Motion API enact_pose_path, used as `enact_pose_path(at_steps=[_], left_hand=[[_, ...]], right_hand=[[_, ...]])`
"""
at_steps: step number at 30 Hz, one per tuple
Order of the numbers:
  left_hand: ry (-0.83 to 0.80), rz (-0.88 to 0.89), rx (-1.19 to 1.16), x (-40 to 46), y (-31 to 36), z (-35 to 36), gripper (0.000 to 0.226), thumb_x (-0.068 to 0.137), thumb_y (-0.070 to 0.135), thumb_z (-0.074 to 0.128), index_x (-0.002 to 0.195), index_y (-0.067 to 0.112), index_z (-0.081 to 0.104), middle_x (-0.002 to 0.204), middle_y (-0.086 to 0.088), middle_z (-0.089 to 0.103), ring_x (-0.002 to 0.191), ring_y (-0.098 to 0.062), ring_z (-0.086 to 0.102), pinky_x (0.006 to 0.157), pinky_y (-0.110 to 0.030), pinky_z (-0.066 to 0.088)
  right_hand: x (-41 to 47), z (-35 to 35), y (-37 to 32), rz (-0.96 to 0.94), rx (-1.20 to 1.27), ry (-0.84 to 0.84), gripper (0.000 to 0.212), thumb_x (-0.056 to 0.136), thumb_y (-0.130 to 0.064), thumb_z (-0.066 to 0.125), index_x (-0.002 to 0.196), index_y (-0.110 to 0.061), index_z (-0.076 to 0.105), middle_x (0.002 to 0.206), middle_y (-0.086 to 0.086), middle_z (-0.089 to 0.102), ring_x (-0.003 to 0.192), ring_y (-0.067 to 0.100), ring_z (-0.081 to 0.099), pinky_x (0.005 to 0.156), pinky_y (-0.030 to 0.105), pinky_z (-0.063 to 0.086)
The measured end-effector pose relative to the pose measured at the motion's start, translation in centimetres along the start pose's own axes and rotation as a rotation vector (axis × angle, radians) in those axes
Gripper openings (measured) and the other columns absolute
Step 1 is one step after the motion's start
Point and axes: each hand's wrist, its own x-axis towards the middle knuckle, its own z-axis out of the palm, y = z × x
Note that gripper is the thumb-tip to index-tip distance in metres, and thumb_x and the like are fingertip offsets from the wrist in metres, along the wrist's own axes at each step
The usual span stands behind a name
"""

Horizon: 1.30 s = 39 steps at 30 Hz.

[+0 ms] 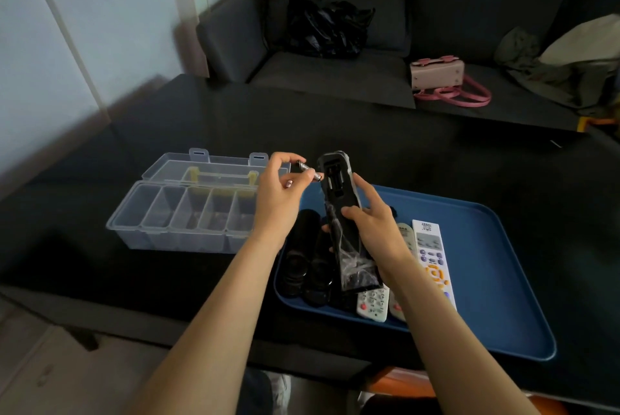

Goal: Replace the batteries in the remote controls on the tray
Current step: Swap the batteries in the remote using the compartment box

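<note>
My right hand (pixel 372 223) grips a black remote (pixel 339 193) held upright above the blue tray (pixel 496 280), its back facing me with the battery compartment uncovered. A clear plastic sleeve hangs around the remote's lower half. My left hand (pixel 278 200) pinches a small battery (pixel 308 170) just left of the compartment's top. On the tray lie two black remotes (pixel 302 263) at the left and white remotes (pixel 431 257) at the right.
An open clear plastic organizer box (pixel 188 216) with several compartments sits on the black table, left of the tray. Behind the table is a dark sofa with a black plastic bag (pixel 327 25) and a pink handbag (pixel 439 76).
</note>
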Motion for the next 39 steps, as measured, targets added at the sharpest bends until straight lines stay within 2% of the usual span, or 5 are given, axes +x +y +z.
enact_pose_path(at_steps=[4, 13, 20, 32, 39], left_hand=[[0.062, 0.202, 0.204, 0.2, -0.3, 0.3, 0.008, 0.084, 0.016, 0.067, 0.088, 0.017, 0.061, 0.082, 0.013, 0.064, 0.076, 0.005, 0.060, 0.065, -0.008, 0.045], [0.078, 0.498, 0.459, -0.6, -0.4, 1.1, 0.012, 0.077, 0.011, 0.073, 0.078, 0.007, 0.062, 0.081, 0.002, 0.068, 0.067, 0.006, 0.055, 0.062, -0.004, 0.042], [-0.064, 0.645, 0.595, -0.6, -0.6, 1.1, 0.020, 0.074, 0.010, 0.075, 0.094, 0.008, 0.072, 0.085, -0.003, 0.068, 0.069, 0.009, 0.052, 0.069, 0.000, 0.038], [-0.006, 0.674, 0.534, -1.0, -0.2, 1.5, 0.014, 0.084, 0.010, 0.063, 0.095, 0.001, 0.067, 0.100, -0.009, 0.068, 0.088, -0.006, 0.060, 0.078, -0.005, 0.042], [0.177, 0.409, 0.388, -0.7, 0.4, 1.8, 0.022, 0.098, 0.017, 0.042, 0.103, 0.006, 0.061, 0.072, 0.008, 0.056, 0.061, 0.004, 0.052, 0.056, -0.007, 0.039]], right_hand=[[-0.3, 0.1, 0.1, -0.027, -0.043, 0.000, 0.059, 0.095, -0.004, 0.046, 0.145, -0.031, 0.030, 0.100, 0.023, 0.068, 0.093, 0.042, 0.065, 0.086, 0.053, 0.052], [-0.9, -0.1, 0.2, -0.086, -0.071, 0.006, 0.061, 0.094, -0.002, 0.047, 0.146, -0.030, 0.030, 0.102, 0.015, 0.069, 0.090, 0.032, 0.069, 0.086, 0.051, 0.054], [-0.4, -0.4, 0.8, -0.119, -0.109, 0.058, 0.061, 0.092, -0.007, 0.050, 0.144, -0.036, 0.032, 0.112, 0.010, 0.067, 0.095, 0.028, 0.067, 0.089, 0.051, 0.052], [-0.6, -0.4, 0.8, -0.137, -0.114, 0.043, 0.062, 0.087, -0.015, 0.052, 0.139, -0.043, 0.035, 0.111, 0.005, 0.068, 0.096, 0.026, 0.068, 0.090, 0.051, 0.051], [-0.8, -0.7, 0.7, -0.131, -0.111, 0.035, 0.063, 0.090, -0.012, 0.051, 0.143, -0.040, 0.031, 0.120, 0.005, 0.064, 0.105, 0.027, 0.064, 0.093, 0.050, 0.050]])
